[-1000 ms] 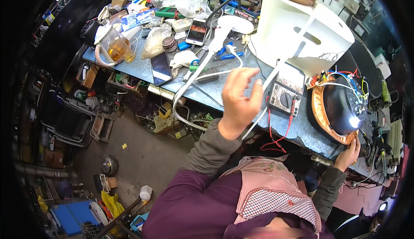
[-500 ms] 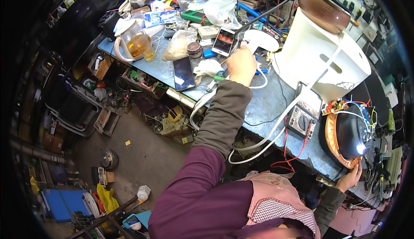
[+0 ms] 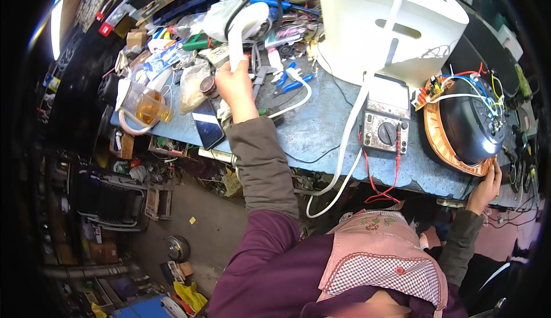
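Observation:
My left hand (image 3: 236,88) is closed round the handle of a white tool with a broad rounded head (image 3: 250,20), held above the cluttered part of the bench; I cannot make out its exact kind. A dark phone (image 3: 208,125) lies below that wrist. At the right, my right hand (image 3: 486,190) grips the near edge of a copper-coloured appliance housing (image 3: 441,140). A black dome (image 3: 470,117) with loose coloured wires sits in this housing, and a bright light reflects off it. Beside it lies an analog multimeter (image 3: 385,131) with red leads.
A large white appliance shell (image 3: 356,25) stands at the back of the blue bench (image 3: 321,128). Blue-handled pliers (image 3: 293,82) and a white cable lie in the middle. A jug of amber liquid (image 3: 143,107) stands at the left. White hoses hang over the front edge.
My left hand has lifted the white tool off the bench toward the back left. The view has shifted to the right. My right hand stays at the copper-coloured housing.

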Demonstrator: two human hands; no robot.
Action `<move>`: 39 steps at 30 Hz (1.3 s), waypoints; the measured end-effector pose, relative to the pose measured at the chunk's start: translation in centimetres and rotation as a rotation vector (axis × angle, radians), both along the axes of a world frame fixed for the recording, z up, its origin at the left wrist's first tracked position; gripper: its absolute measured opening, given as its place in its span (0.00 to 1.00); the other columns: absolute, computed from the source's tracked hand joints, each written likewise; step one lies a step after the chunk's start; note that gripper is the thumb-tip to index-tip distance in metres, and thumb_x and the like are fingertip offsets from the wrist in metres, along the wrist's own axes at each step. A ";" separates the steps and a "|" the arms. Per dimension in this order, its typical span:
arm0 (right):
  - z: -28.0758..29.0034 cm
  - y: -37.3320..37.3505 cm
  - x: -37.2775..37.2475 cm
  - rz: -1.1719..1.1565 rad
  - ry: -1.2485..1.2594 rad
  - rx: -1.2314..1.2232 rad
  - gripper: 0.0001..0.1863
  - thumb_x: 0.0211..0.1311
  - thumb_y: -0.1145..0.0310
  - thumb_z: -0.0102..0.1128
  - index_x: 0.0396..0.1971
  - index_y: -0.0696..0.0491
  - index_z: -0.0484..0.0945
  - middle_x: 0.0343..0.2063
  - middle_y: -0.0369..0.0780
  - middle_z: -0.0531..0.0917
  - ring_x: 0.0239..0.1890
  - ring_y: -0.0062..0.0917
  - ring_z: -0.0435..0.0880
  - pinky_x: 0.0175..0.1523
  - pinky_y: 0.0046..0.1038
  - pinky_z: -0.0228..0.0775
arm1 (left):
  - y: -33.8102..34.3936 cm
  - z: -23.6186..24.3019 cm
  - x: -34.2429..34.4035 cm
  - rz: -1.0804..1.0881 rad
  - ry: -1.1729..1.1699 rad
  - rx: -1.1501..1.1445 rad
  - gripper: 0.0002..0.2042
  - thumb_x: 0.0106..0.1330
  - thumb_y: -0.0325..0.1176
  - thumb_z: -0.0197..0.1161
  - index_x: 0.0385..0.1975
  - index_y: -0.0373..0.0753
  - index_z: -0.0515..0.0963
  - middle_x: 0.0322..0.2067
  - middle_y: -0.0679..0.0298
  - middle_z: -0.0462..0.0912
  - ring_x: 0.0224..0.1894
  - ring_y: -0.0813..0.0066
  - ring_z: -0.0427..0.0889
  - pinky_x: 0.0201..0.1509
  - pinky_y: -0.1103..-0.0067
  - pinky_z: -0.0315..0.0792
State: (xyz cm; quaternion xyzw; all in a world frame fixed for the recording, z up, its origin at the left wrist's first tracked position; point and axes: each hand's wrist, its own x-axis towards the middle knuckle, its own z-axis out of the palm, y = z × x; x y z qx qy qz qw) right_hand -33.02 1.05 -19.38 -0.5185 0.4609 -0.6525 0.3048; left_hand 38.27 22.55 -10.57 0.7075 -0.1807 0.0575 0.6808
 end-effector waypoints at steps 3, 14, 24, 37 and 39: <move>0.8 0.6 0.7 -0.031 0.037 0.002 0.15 0.83 0.71 0.52 0.58 0.64 0.80 0.53 0.41 0.85 0.55 0.22 0.82 0.64 0.26 0.72 | -0.6 -0.7 -0.1 0.071 -0.128 0.038 0.17 0.64 0.38 0.76 0.45 0.28 0.89 0.32 0.53 0.92 0.32 0.68 0.89 0.42 0.70 0.79; 0.3 0.4 0.3 -0.065 0.080 -0.001 0.16 0.83 0.70 0.54 0.59 0.65 0.80 0.55 0.43 0.85 0.57 0.24 0.82 0.66 0.28 0.72 | -1.5 1.7 -4.8 0.151 -0.248 0.639 0.21 0.64 0.45 0.74 0.49 0.36 0.85 0.43 0.47 0.91 0.48 0.45 0.90 0.53 0.59 0.80; 4.7 3.1 5.6 0.064 -0.122 -0.029 0.13 0.78 0.75 0.59 0.57 0.62 0.78 0.50 0.39 0.84 0.51 0.20 0.82 0.58 0.25 0.76 | -2.1 2.4 -4.4 0.142 -0.722 0.324 0.24 0.67 0.35 0.75 0.59 0.28 0.80 0.50 0.48 0.87 0.48 0.55 0.87 0.55 0.65 0.80; 4.9 3.6 4.7 0.171 -0.255 -0.044 0.14 0.78 0.77 0.58 0.58 0.63 0.76 0.48 0.40 0.85 0.47 0.20 0.85 0.54 0.25 0.79 | -4.2 10.6 -31.5 -0.586 -0.529 -0.067 0.19 0.72 0.21 0.66 0.63 0.32 0.78 0.56 0.57 0.82 0.54 0.70 0.83 0.56 0.76 0.80; 5.2 3.8 4.4 0.157 -0.213 -0.055 0.14 0.79 0.76 0.58 0.59 0.64 0.75 0.49 0.42 0.85 0.49 0.21 0.85 0.55 0.25 0.80 | -6.1 11.4 -35.3 -0.742 -0.592 0.056 0.25 0.67 0.23 0.71 0.64 0.34 0.78 0.61 0.55 0.78 0.57 0.66 0.81 0.57 0.74 0.80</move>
